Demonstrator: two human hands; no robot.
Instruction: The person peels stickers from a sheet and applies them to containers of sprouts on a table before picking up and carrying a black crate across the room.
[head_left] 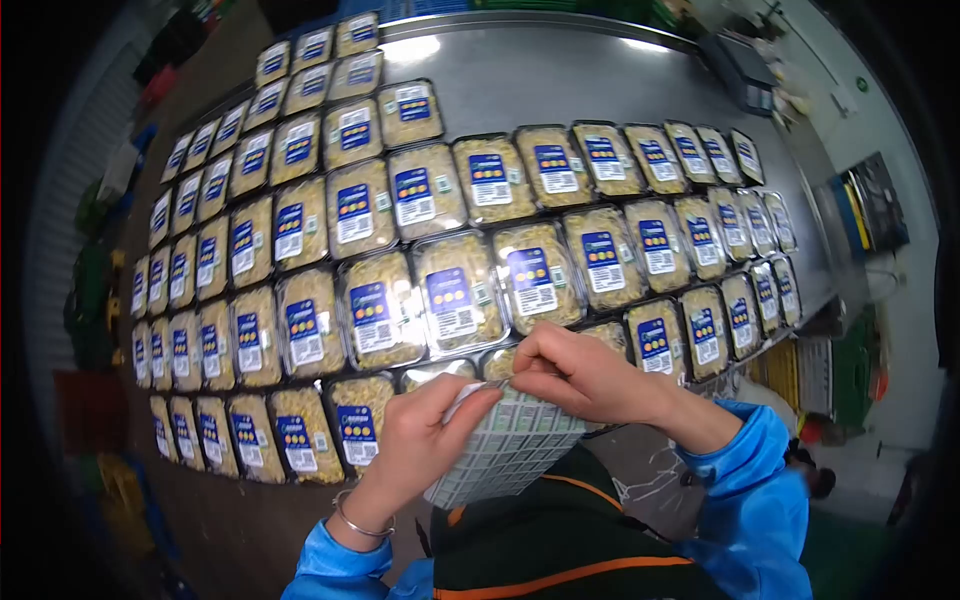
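Green-and-white printing covered the sticker sheet, which hung below the fingertips, close to the body. The left hand had its grip closed on the sheet's upper left edge, where a white part curled up. The right hand met it at the top edge, its grip narrow, thumb pressed to finger on the sheet; whether it also pinched a loose sticker could not be told.

Handling that edge well called for a firm left grip, a low, slow pull by the right, and fingertips kept off the adhesive; a sharp tug could have torn or creased a sticker.

Just beyond the hands, clear-topped packs of pale sprouts stood in close rows on the steel tabletop, each with a blue-and-white label. Many bore a small green-and-white sticker beside it. The hands and sheet hid parts of the nearest packs, and the tight rows left little room between rims. A bracelet circled the left wrist, and the loose blue sleeves could have snagged on the packs. White strands lay beyond the tabletop's near edge.
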